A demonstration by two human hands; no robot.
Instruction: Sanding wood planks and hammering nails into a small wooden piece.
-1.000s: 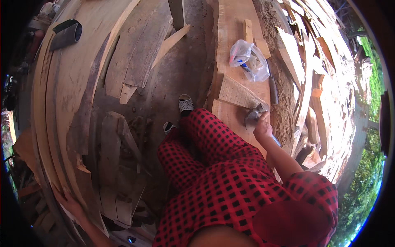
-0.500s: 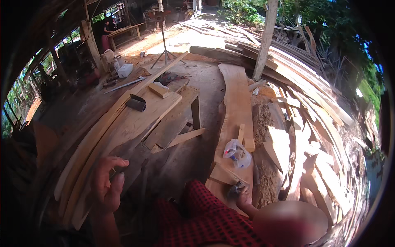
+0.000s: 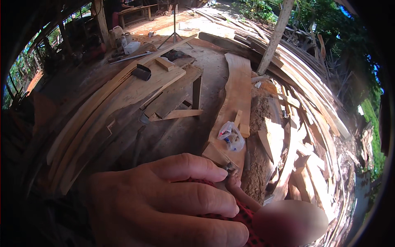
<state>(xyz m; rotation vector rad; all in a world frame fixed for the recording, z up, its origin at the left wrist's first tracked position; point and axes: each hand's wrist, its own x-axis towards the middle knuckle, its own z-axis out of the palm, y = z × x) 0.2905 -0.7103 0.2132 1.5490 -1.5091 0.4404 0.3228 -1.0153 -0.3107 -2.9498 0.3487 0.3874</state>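
My left hand (image 3: 164,197) fills the lower middle close to the camera, fingers apart and slightly bent, nothing visible in it. Beyond its fingertips, my right hand (image 3: 233,180) grips a small grey metal tool (image 3: 228,168), mostly hidden, resting by a short tapered board (image 3: 214,153). That board lies on a long reddish plank (image 3: 236,82) with a wavy edge. Just above it sit a clear plastic bag (image 3: 232,136) containing pens and a short wooden block (image 3: 244,129). My red-and-black checked clothing (image 3: 247,220) shows behind my left hand.
Long boards (image 3: 103,99) and a dark curved piece (image 3: 141,72) lie left. A scrap heap (image 3: 300,164) and wooden post (image 3: 275,37) stand right. A tripod stand (image 3: 174,33), white jug (image 3: 131,47) and a person (image 3: 123,5) at a workbench (image 3: 133,10) are behind.
The view has tilted up from my legs to the yard. My left hand has risen from the left boards to right before the camera. My right hand keeps hold of the metal tool.
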